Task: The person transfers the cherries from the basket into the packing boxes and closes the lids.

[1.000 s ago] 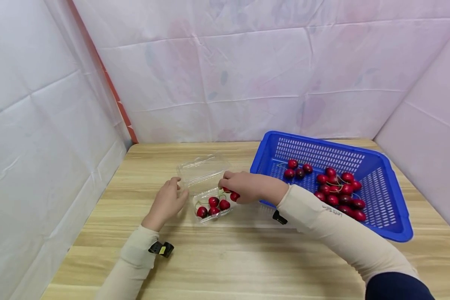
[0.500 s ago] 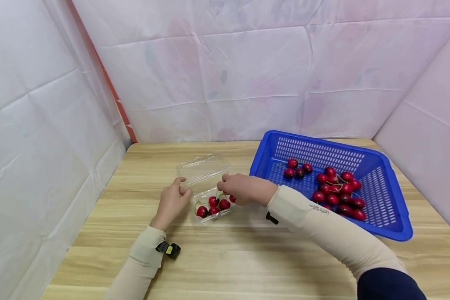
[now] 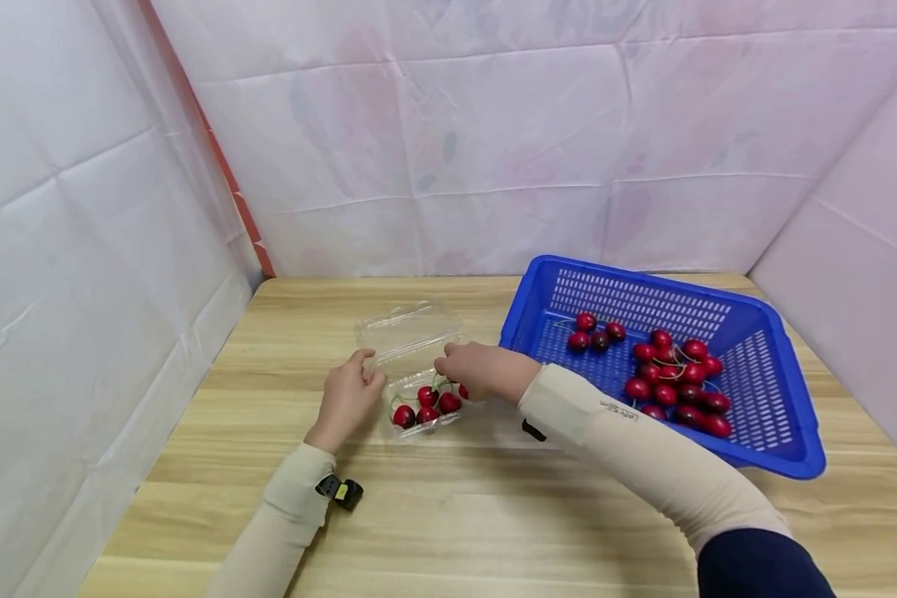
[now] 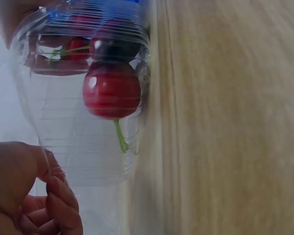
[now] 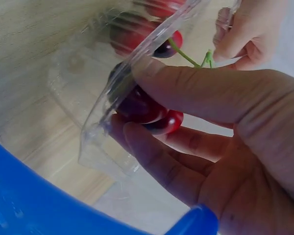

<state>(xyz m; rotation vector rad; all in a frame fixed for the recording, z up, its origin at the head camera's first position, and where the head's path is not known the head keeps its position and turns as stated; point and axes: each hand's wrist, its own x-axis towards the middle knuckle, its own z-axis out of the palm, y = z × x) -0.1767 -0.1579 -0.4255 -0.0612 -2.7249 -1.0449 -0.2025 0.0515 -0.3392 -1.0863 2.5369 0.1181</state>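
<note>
A clear plastic clamshell box [image 3: 411, 363] lies on the table with its lid folded back. Several dark red cherries [image 3: 427, 414] with green stems sit in its near half. My left hand [image 3: 347, 399] is at the box's left side; in the left wrist view its thumb and fingers [image 4: 61, 205] pinch the thin plastic edge. At the right end of the box, my right hand [image 3: 486, 371] reaches over the rim. The right wrist view shows cherries [image 5: 142, 106] held between its thumb and fingers, low inside the box wall. From the head view the hand mostly hides them.
To the right stands a blue perforated basket [image 3: 781, 349], with more cherries [image 3: 665, 371] in two groups. Its rim is close by the right forearm, which passes over the front side. White sheeting [image 3: 493, 158] closes off the back and both sides of the wooden table [image 3: 448, 531].
My left hand has shifted right and up to the box's edge. The right hand has edged left and lowered its cherries into the box's right end.
</note>
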